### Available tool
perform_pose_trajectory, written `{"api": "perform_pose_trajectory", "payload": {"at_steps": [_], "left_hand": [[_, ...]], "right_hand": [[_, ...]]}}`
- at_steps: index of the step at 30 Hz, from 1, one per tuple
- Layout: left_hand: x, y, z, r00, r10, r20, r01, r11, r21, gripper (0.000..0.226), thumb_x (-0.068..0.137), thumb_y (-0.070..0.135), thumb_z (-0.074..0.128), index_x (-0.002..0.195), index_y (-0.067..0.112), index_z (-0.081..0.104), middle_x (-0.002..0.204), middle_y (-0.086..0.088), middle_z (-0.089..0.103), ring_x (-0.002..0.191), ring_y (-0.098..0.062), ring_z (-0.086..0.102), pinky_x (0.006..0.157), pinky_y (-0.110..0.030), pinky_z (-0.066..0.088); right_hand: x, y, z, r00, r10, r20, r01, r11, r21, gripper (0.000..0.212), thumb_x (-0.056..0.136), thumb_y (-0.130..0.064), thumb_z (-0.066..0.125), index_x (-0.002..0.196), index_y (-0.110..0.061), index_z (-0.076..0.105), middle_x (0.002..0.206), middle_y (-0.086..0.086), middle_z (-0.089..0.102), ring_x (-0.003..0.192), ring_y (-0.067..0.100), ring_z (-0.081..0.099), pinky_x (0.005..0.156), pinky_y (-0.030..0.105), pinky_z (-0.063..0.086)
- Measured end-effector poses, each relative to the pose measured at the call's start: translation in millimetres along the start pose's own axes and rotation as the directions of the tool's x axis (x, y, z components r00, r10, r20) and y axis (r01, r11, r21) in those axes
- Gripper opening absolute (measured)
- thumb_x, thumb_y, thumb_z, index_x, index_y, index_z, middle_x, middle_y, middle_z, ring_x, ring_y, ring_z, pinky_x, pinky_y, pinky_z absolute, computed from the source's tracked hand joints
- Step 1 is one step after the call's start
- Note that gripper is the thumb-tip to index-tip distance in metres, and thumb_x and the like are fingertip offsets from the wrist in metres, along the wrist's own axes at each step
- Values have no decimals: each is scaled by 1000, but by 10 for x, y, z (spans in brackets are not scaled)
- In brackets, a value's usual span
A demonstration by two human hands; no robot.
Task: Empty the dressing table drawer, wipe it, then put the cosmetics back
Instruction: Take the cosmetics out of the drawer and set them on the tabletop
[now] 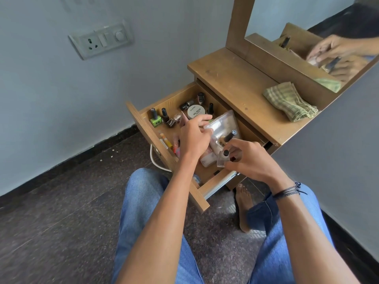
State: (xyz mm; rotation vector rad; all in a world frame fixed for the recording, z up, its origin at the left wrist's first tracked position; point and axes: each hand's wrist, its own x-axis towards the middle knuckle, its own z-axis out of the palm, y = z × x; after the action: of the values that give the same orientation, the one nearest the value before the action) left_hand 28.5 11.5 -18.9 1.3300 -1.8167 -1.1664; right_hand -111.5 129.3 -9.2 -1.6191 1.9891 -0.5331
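Head view, the only one supplied. The drawer (143, 128) stood pulled fully out of the dressing table, and the cosmetics were mostly inside it: a green polish bottle (155, 119) and several dark-capped bottles upright towards the far left corner, a white tub (195, 112) beside them, and smaller items along the front wall. I judged the emptying step to be at an early stage.

My left hand (194, 136) pinched the near upper edge of a clear pouch (223, 124), which lay tilted over the drawer's right half. My right hand (248, 158) was curled round a glass bottle (222, 159) with a black cap, and a second dark-capped item (230, 136) stood up just beyond its fingers. I could not tell whether that item was gripped too or rested against the pouch.

Recommendations, as judgement only. The pouch looked soft and loaded, so it should be lifted with support under it rather than by the edge alone. The right hand should unload first, not take on more. The glass should be kept upright and set on the tabletop (231, 78), well apart from the folded cloth (289, 101), so that the cloth stays free for wiping.

The mirror (328, 37) reflected both hands but added no detail.
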Motion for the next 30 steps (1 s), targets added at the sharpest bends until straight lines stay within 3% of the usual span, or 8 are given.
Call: {"api": "perform_pose_trajectory", "payload": {"at_steps": [6, 11, 13, 18, 23, 26, 30], "left_hand": [[-42, 87, -12, 994, 12, -108, -26, 991, -131, 31, 90, 2, 67, 116, 18, 72, 107, 8, 69, 83, -1, 66, 57, -5, 46], [-23, 63, -46, 966, 33, -256, -81, 980, -181, 26, 87, 5, 69, 106, 23, 72, 101, 14, 71, 82, -7, 69, 67, -25, 59], [-10, 50, -83, 953, 22, -304, -88, 974, -208, 25, 87, 8, 68, 106, 24, 72, 102, 11, 73, 83, -6, 69, 67, -27, 60], [-12, 58, -167, 932, -10, -362, -113, 942, -317, 22, 91, 8, 66, 110, 18, 71, 108, 5, 72, 95, -3, 69, 68, -17, 57], [-24, 79, -209, 916, -49, -398, -116, 918, -380, 19, 93, 11, 66, 110, 15, 71, 107, 6, 73, 99, -4, 69, 72, -24, 60], [-16, 75, -244, 903, -100, -418, -106, 890, -443, 20, 92, 10, 66, 111, 16, 71, 108, 5, 73, 101, -9, 70, 79, -36, 63], [-5, 77, -265, 897, -168, -409, -78, 849, -522, 22, 93, 8, 66, 113, 13, 70, 110, 2, 73, 102, -11, 71, 83, -37, 62]], "right_hand": [[29, -10, 35, 995, 91, -49, -88, 995, 52, 25, 75, -29, 85, 93, -24, 69, 86, -14, 70, 82, 2, 65, 68, 19, 50], [64, -89, 137, 977, 107, -184, -112, 994, -15, 27, 76, -37, 84, 73, -39, 57, 87, -13, 68, 91, 16, 58, 79, 38, 49], [75, -88, 156, 972, 137, -193, -142, 990, -13, 26, 76, -36, 84, 75, -38, 58, 86, -13, 68, 91, 17, 58, 83, 42, 50], [102, -45, 178, 945, 180, -274, -193, 981, -21, 26, 77, -36, 85, 78, -36, 59, 90, -14, 69, 95, 18, 59, 93, 44, 42], [129, 33, 220, 931, 167, -326, -194, 980, -52, 17, 80, -34, 83, 93, -31, 71, 86, -16, 68, 94, 20, 63, 95, 46, 43], [129, 0, 253, 942, 169, -290, -217, 966, -140, 23, 82, -32, 81, 103, -30, 73, 92, -13, 71, 98, 20, 61, 97, 41, 31], [118, -36, 276, 944, 187, -271, -238, 957, -166, 25, 83, -33, 80, 107, -31, 72, 96, -11, 73, 102, 20, 62, 104, 40, 25]]}}
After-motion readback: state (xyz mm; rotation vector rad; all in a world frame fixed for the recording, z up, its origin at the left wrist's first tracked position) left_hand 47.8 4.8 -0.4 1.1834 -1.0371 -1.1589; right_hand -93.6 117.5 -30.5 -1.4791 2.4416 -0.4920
